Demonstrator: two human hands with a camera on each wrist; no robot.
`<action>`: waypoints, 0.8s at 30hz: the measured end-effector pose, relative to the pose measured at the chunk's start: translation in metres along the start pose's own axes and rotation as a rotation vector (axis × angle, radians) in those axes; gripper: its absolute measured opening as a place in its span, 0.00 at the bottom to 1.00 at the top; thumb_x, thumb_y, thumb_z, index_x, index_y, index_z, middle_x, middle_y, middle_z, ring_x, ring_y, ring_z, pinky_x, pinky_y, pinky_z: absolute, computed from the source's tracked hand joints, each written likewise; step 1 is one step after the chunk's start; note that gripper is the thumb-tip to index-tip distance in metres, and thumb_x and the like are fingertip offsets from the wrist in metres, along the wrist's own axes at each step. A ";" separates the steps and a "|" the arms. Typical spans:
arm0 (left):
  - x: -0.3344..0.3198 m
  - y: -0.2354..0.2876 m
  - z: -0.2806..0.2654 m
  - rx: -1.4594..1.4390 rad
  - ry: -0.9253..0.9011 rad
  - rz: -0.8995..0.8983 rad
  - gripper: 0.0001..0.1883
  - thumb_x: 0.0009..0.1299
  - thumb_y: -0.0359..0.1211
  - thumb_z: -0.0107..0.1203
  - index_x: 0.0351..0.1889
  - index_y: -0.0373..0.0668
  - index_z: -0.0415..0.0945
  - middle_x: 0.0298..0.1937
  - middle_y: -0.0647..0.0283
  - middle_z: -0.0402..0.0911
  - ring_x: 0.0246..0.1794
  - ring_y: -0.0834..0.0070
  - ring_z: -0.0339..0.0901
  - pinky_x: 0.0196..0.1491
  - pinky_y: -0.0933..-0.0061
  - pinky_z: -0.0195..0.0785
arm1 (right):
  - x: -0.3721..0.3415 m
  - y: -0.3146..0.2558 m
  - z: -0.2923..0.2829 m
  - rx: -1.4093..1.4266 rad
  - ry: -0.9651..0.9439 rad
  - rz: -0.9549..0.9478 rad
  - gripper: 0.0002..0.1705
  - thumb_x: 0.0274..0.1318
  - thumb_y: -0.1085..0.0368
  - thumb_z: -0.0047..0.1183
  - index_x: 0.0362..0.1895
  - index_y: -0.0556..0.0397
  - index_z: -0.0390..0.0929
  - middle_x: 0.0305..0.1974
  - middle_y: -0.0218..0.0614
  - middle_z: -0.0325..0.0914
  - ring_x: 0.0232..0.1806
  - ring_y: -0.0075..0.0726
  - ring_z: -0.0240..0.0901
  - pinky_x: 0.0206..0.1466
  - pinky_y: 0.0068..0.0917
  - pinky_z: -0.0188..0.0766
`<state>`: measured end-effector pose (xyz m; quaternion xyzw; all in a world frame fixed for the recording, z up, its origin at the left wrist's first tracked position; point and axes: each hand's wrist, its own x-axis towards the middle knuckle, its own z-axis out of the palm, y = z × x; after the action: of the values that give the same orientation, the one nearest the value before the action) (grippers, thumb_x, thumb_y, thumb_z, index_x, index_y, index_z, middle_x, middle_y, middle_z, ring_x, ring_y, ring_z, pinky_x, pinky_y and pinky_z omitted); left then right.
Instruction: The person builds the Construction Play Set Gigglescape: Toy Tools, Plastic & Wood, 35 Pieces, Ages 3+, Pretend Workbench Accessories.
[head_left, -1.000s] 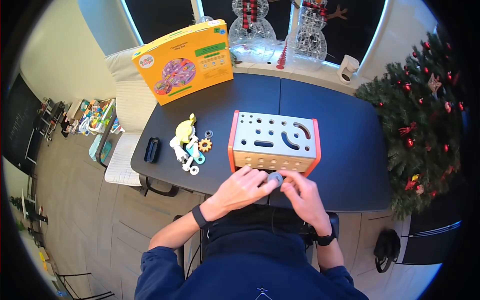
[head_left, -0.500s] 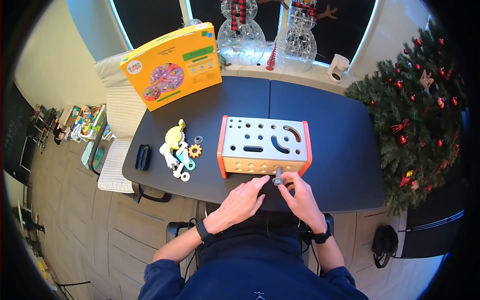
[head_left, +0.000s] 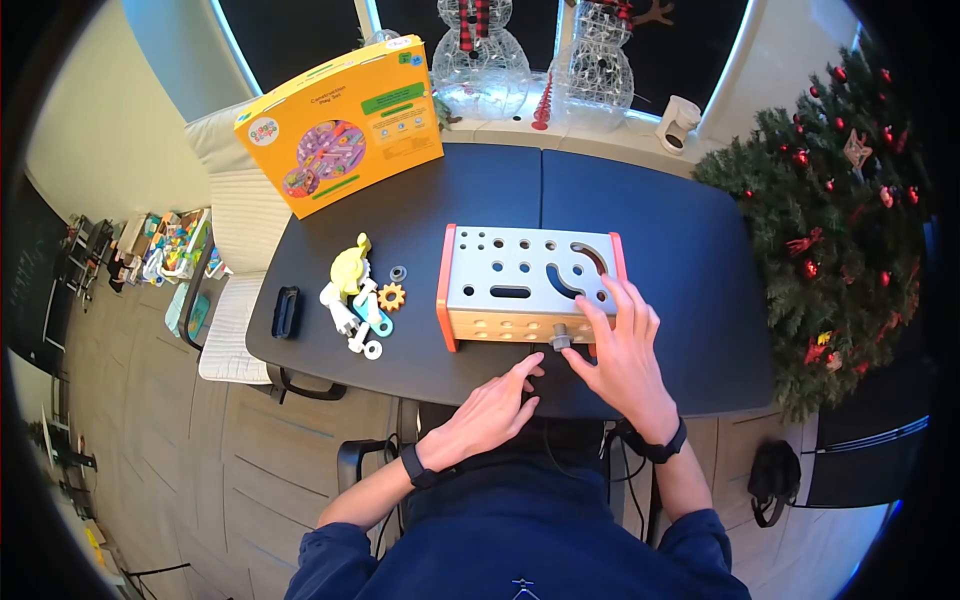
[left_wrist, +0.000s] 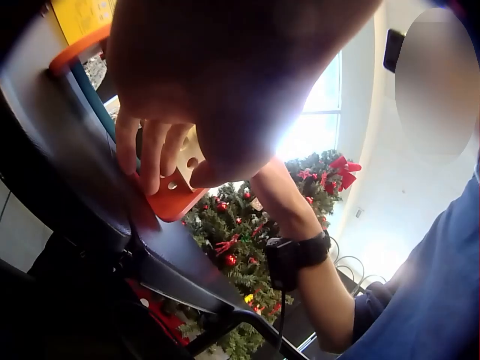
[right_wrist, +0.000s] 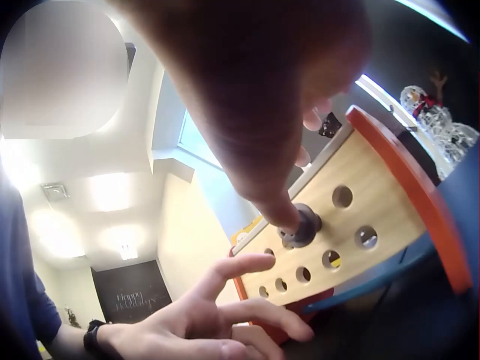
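A grey bolt (head_left: pixel 561 338) sticks out of the front of the wooden toy box (head_left: pixel 520 270), in a hole of its upper row. The thumb of my right hand (head_left: pixel 632 365) presses against the bolt's head, while the other fingers reach over the box's top right edge. In the right wrist view the bolt (right_wrist: pixel 302 226) meets the pale wooden side (right_wrist: pixel 386 187) with the thumb on it. My left hand (head_left: pixel 485 412) hovers in front of the box with loosely bent fingers, holding nothing; it shows below the bolt in the right wrist view as a hand (right_wrist: pixel 202 319) with fingers spread.
Left of the box lie a yellow piece (head_left: pixel 349 270), an orange gear (head_left: pixel 391 297), a teal link (head_left: pixel 376 318), white pieces and grey and white rings. A black tray (head_left: pixel 287 312) sits farther left, a yellow carton (head_left: pixel 345 125) behind. A decorated tree stands right of the table.
The bolt has moved from between my hands to the box's front and now sits farther in. My right fingers have spread from the bolt onto the box's top; my left hand has drawn back.
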<state>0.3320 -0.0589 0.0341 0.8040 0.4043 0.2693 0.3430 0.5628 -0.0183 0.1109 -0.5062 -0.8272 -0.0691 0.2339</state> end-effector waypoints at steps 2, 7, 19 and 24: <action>0.001 0.000 -0.001 -0.003 0.002 0.005 0.38 0.79 0.25 0.59 0.80 0.37 0.48 0.66 0.46 0.80 0.54 0.52 0.87 0.58 0.51 0.80 | 0.009 0.003 -0.007 -0.012 -0.041 -0.041 0.40 0.53 0.54 0.78 0.68 0.49 0.76 0.79 0.54 0.60 0.83 0.59 0.53 0.79 0.59 0.52; -0.002 -0.003 -0.001 -0.040 0.014 -0.001 0.38 0.80 0.25 0.58 0.80 0.38 0.45 0.66 0.45 0.80 0.54 0.53 0.87 0.58 0.51 0.80 | 0.027 0.006 -0.012 -0.006 -0.147 -0.105 0.38 0.54 0.51 0.77 0.63 0.54 0.76 0.79 0.55 0.61 0.85 0.60 0.51 0.83 0.62 0.49; -0.006 -0.009 -0.002 -0.127 0.026 -0.100 0.29 0.80 0.26 0.58 0.72 0.37 0.54 0.61 0.47 0.82 0.55 0.51 0.87 0.56 0.52 0.80 | 0.037 0.018 0.012 0.010 -0.130 -0.126 0.35 0.50 0.45 0.80 0.50 0.58 0.80 0.77 0.51 0.68 0.85 0.54 0.58 0.84 0.59 0.56; 0.000 -0.007 -0.011 -0.083 -0.028 -0.145 0.18 0.81 0.28 0.57 0.65 0.38 0.68 0.58 0.49 0.81 0.57 0.53 0.86 0.59 0.53 0.79 | 0.037 0.018 0.013 0.080 -0.064 -0.077 0.33 0.48 0.46 0.81 0.44 0.59 0.82 0.77 0.48 0.70 0.83 0.55 0.62 0.84 0.58 0.57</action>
<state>0.3213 -0.0521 0.0353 0.7613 0.4452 0.2490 0.4003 0.5602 0.0241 0.1142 -0.4664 -0.8551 -0.0287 0.2244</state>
